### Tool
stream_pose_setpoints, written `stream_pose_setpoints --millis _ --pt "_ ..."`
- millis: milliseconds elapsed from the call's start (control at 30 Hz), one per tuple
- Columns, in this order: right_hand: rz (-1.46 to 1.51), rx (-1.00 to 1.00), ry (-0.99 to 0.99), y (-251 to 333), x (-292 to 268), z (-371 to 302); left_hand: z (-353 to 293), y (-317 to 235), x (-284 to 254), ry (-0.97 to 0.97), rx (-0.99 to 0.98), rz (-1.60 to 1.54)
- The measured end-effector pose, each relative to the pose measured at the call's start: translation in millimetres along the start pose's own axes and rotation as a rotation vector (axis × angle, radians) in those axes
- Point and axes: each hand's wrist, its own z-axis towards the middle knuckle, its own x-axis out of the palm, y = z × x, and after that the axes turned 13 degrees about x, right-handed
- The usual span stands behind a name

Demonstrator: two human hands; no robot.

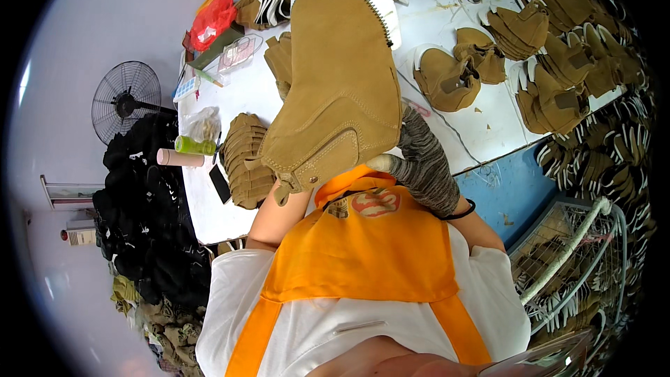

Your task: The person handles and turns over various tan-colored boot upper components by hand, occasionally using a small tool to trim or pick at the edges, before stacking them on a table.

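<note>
A tan suede boot upper is held up close in front of me, its white toothed-edge toe part at the top and a small loop at its lower left corner. My right hand, in a grey knitted glove with the thumb tip bare, grips its lower right edge. My left forearm rises behind the upper's lower left; the left hand itself is hidden behind it. Just left of the upper, a stack of folded tan suede pieces lies on the white table.
More tan uppers sit on the table's right side, with heaps beyond. A wire cart stands at my lower right. On the left are a pink bottle, a green roll, a dark phone, a red bag and a fan.
</note>
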Motion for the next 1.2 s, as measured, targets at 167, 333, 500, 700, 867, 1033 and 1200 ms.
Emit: stream_pose_setpoints --millis 167,333,500,700,867,1033,1200 --pt "0.254 0.008 0.067 2.7 5.2 -5.5 -11.9 -1.1 -1.4 0.012 -0.034 0.025" --pt "0.395 0.001 -0.029 9.9 -2.7 14.1 -17.3 -1.7 -5.0 0.007 -0.047 0.075" --pt "0.163 -0.046 -0.259 10.5 -1.7 9.1 -24.9 0.3 -1.1 -0.049 -0.058 0.139" --pt "0.33 -0.074 -0.285 22.8 -2.6 0.0 -30.1 -4.2 -11.2 0.048 -0.055 0.216" --pt "0.089 -0.14 -0.337 29.3 -18.7 5.8 -38.1 -7.6 -12.8 0.047 -0.048 0.38" --pt "0.018 -0.078 -0.492 25.9 -21.3 5.2 -52.5 -6.4 -9.6 -0.001 0.027 0.465" --pt "0.357 -0.001 -0.352 12.2 -22.0 8.3 -57.1 -4.7 -10.5 -0.039 -0.006 0.322"
